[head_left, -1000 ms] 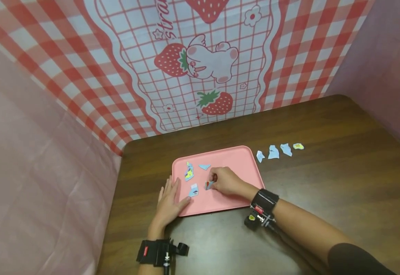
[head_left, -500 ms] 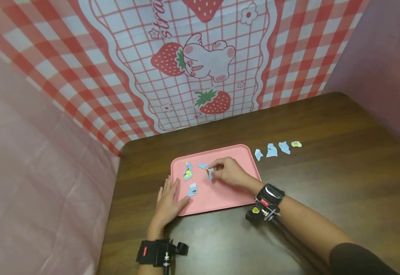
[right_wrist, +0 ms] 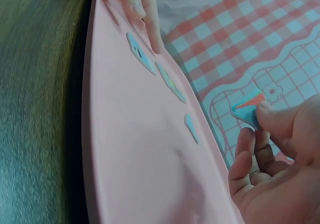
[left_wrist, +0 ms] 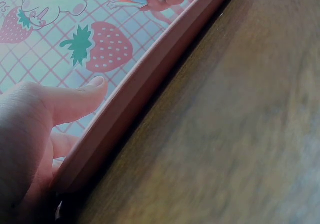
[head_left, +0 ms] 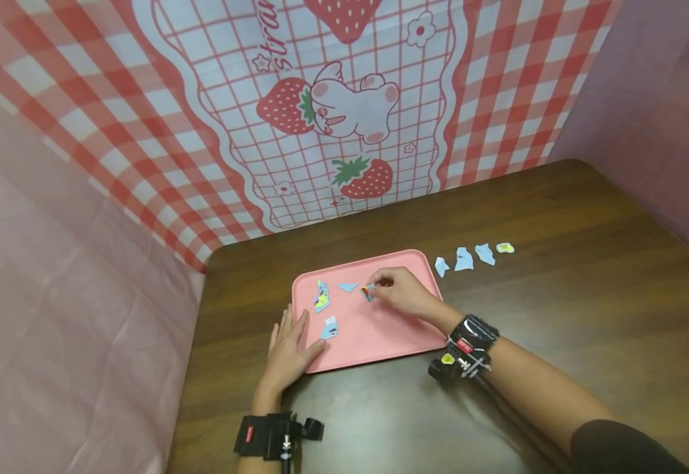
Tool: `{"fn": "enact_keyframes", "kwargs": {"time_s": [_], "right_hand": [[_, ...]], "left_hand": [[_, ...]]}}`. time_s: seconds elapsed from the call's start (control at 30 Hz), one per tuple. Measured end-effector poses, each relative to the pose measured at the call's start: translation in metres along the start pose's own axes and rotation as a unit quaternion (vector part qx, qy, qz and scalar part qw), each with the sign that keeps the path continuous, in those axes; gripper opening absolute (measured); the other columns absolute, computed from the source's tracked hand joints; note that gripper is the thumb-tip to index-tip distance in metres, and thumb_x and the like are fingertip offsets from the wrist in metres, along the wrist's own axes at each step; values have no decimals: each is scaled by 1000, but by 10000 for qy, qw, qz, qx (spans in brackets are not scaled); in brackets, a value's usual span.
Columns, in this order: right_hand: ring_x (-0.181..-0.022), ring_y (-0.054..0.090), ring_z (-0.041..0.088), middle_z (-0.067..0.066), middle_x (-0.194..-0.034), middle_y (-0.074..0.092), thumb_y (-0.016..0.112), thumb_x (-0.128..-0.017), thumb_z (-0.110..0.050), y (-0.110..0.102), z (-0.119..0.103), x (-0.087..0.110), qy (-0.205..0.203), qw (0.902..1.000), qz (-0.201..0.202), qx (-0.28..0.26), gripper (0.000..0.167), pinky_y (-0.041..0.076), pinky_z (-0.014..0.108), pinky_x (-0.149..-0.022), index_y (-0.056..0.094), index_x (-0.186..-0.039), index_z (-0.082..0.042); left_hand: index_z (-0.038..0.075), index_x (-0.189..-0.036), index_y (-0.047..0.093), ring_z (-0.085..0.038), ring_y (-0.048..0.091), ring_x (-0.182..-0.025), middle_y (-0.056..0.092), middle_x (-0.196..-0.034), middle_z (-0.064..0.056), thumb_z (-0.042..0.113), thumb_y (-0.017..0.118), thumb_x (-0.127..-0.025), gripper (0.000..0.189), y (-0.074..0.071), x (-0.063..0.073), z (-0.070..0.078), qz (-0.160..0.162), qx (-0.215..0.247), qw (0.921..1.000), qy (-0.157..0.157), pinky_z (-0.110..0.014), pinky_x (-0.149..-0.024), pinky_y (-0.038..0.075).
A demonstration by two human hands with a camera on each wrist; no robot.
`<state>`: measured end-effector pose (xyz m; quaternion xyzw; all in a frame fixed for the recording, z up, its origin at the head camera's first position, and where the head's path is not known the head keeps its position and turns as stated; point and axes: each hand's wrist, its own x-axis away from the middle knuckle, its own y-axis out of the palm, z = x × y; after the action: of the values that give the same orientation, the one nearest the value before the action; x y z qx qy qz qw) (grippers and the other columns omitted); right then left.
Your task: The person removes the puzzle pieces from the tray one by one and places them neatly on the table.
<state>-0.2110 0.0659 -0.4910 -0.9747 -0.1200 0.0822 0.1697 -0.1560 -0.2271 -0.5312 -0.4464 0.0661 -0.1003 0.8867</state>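
Observation:
Over the pink tray (head_left: 374,336), my right hand (head_left: 400,289) pinches a flat, irregular puzzle piece (right_wrist: 247,106) between thumb and fingers. That piece is light blue with a red-orange patch, and it is raised above the tray in the right wrist view. My left hand (head_left: 288,355) rests on the tray's left side, fingers extended along it and thumb over the near left corner. Three pieces lie inside the tray: a blue one with yellow and purple (head_left: 321,297), a blue-and-white one (head_left: 329,328) by the left thumb, and a small plain blue one (head_left: 348,288).
Right of the tray, a row of several loose pieces lies on the wooden table (head_left: 558,296): light blue ones (head_left: 464,259) and a yellow one (head_left: 505,248) at the end. A strawberry-print checked cloth (head_left: 344,118) hangs behind the table, with pink cloth at both sides.
My right hand has carried the pinched piece from the tray's middle toward its far side and slightly right, turning it on the way. The left hand has stayed at the tray's left edge.

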Motion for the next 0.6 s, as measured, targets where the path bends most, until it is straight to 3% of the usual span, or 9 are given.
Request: {"fn": "enact_keyframes", "kwargs": {"time_s": [0.27, 0.6], "right_hand": [[-77, 61, 13, 7, -84, 69, 69, -91, 1, -20, 5, 7, 329, 9991, 259, 67, 6, 51, 26, -71, 73, -93, 4], [-76, 60, 13, 8, -87, 71, 72, -90, -5, -64, 21, 12, 898, 9936, 680, -31, 16, 50, 25, -66, 73, -100, 7]], "left_hand": [[2, -152, 42, -40, 10, -153, 12, -165, -24, 50, 70, -89, 84, 1, -1, 0, -43, -7, 10000, 1, -56, -121, 3], [3, -153, 42, -39, 9, -153, 11, -166, -23, 49, 70, -89, 84, 1, -1, 1, -84, -97, 9998, -122, -55, -121, 3]]}}
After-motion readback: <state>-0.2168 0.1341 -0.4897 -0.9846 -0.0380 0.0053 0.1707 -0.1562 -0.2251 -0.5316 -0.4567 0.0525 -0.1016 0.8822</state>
